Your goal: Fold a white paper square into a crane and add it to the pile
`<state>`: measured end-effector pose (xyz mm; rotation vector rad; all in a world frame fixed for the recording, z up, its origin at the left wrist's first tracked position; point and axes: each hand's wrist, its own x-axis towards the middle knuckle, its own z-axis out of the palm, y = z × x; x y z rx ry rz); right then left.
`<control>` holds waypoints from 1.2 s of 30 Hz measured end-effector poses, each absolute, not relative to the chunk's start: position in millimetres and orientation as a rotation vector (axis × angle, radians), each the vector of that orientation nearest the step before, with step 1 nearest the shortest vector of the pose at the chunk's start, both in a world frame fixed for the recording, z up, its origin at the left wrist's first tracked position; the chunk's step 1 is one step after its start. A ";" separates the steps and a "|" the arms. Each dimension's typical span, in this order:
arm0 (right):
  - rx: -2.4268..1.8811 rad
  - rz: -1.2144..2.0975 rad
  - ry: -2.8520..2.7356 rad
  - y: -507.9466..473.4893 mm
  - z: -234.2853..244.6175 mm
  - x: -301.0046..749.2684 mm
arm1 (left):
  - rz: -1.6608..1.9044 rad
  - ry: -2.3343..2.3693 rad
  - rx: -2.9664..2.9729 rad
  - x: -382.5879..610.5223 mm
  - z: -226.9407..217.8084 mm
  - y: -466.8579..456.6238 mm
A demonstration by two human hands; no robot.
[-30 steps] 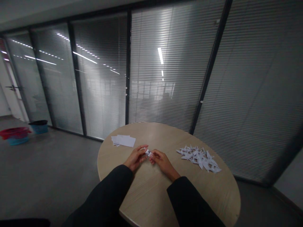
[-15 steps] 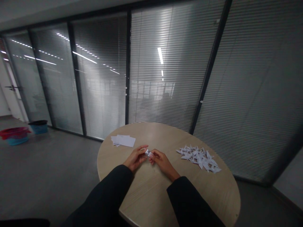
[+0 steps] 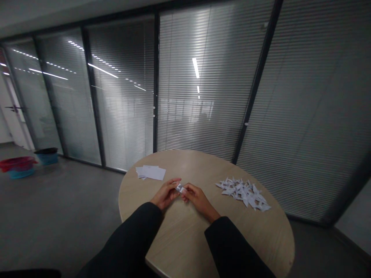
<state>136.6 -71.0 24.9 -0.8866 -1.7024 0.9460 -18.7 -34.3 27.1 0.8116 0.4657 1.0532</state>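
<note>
My left hand [image 3: 165, 193] and my right hand [image 3: 196, 197] meet over the middle of a round wooden table [image 3: 185, 239]. Both pinch a small folded piece of white paper [image 3: 180, 189] between their fingertips, just above the tabletop. Black sleeves cover both forearms. A small stack of flat white paper sheets [image 3: 151, 172] lies beyond my left hand. A pile of several folded white paper shapes [image 3: 243, 192] lies to the right of my right hand.
Glass partitions with closed blinds [image 3: 203, 88] stand right behind the table. Grey floor spreads to the left, where a red basin [image 3: 17, 163] and a dark-rimmed blue bin [image 3: 46, 154] sit by the wall.
The hands stay together on the small paper; the fingers shift slightly as they work it. Nothing else has moved.
</note>
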 end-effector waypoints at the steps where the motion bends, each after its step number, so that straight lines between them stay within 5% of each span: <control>1: -0.888 0.939 -1.707 -71.3 25.2 136.5 | 1.051 0.464 0.820 -18.9 27.0 -34.3; 36: -0.881 0.928 -1.743 -76.7 29.8 133.1 | 1.043 0.479 0.839 -21.0 29.0 -36.9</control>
